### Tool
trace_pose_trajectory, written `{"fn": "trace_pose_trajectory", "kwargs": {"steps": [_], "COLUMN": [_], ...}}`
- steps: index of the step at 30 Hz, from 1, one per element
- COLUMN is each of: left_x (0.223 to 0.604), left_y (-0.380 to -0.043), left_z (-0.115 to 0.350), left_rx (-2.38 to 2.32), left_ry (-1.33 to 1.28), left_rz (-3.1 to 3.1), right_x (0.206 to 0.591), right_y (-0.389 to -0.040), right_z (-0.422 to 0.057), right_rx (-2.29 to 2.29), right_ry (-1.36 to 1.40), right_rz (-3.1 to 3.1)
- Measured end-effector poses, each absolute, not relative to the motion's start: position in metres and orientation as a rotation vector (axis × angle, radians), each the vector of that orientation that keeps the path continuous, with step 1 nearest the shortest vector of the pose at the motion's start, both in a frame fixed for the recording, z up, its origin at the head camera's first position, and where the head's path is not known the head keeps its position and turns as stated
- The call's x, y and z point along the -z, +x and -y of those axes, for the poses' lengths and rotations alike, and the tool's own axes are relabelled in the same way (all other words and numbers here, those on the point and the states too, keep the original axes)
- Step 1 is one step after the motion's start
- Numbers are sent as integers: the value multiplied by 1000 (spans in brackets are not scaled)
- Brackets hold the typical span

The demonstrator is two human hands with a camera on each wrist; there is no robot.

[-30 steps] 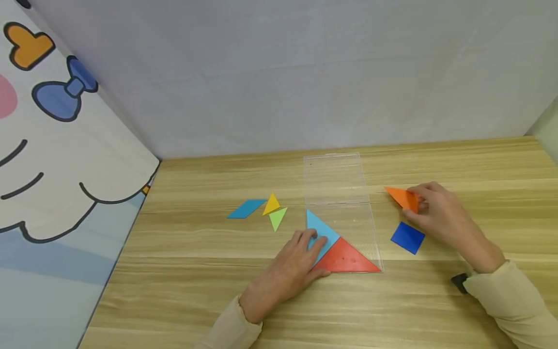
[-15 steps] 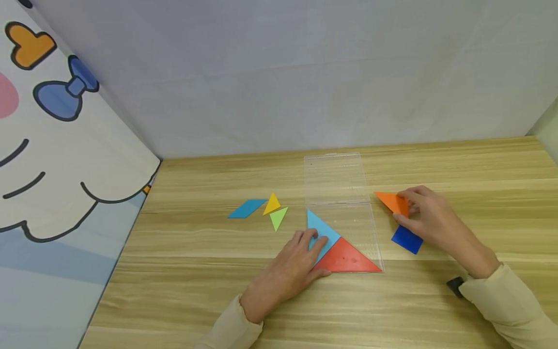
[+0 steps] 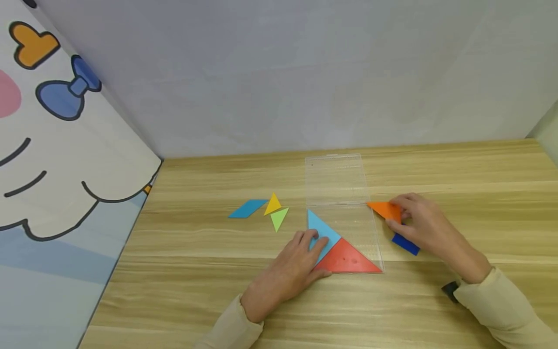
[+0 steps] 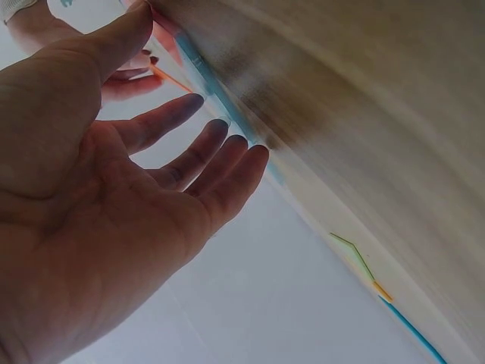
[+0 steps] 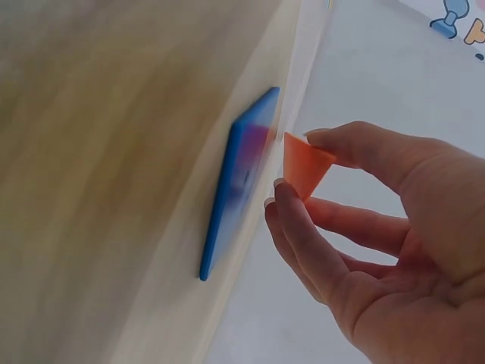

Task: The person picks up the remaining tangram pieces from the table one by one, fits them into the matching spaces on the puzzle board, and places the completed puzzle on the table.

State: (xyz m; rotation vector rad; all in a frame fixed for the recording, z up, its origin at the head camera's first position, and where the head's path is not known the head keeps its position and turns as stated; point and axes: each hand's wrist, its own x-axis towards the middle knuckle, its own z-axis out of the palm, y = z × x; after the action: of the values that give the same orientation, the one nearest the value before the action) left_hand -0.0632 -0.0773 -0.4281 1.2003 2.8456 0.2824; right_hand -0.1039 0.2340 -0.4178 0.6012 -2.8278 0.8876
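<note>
My right hand [image 3: 429, 230] pinches an orange triangle tile [image 3: 385, 210] between thumb and fingers. In the right wrist view the orange triangle [image 5: 305, 167] is raised off the table, beside the dark blue square tile [image 5: 239, 182]. From the head, hand and triangle partly cover that square. My left hand [image 3: 289, 266] rests its fingertips on a light blue triangle tile [image 3: 321, 227], with the thumb at the lower edge of a red triangle tile [image 3: 348, 258]. Both triangles lie edge to edge in the near half of a clear plastic case [image 3: 335, 182]. The left wrist view shows relaxed fingers [image 4: 182, 163].
Left of the case lie a yellow triangle [image 3: 272, 204], a light green triangle [image 3: 279, 219] and a blue parallelogram [image 3: 247, 209]. A pale wall [image 3: 279, 77] backs the wooden table [image 3: 183, 271]. A cartoon-printed panel [image 3: 109, 160] stands along its left side.
My right hand has carried the orange triangle left and slightly nearer, so its tip overlaps the case's right edge and more of the blue square is covered. My left hand stays put.
</note>
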Motion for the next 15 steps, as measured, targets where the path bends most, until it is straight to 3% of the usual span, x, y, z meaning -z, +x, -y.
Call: {"fn": "trace_pose_trajectory", "kwargs": {"steps": [15], "left_x": [427], "left_y": [-63], "left_z": [78], "left_rx": [-243], "left_ry": [1195], "left_rz": [-2847], "right_x": [422], "right_y": [-104], "right_z": [-217], "right_rx": [-924], "right_ry": [735], "right_rz": [2712]}}
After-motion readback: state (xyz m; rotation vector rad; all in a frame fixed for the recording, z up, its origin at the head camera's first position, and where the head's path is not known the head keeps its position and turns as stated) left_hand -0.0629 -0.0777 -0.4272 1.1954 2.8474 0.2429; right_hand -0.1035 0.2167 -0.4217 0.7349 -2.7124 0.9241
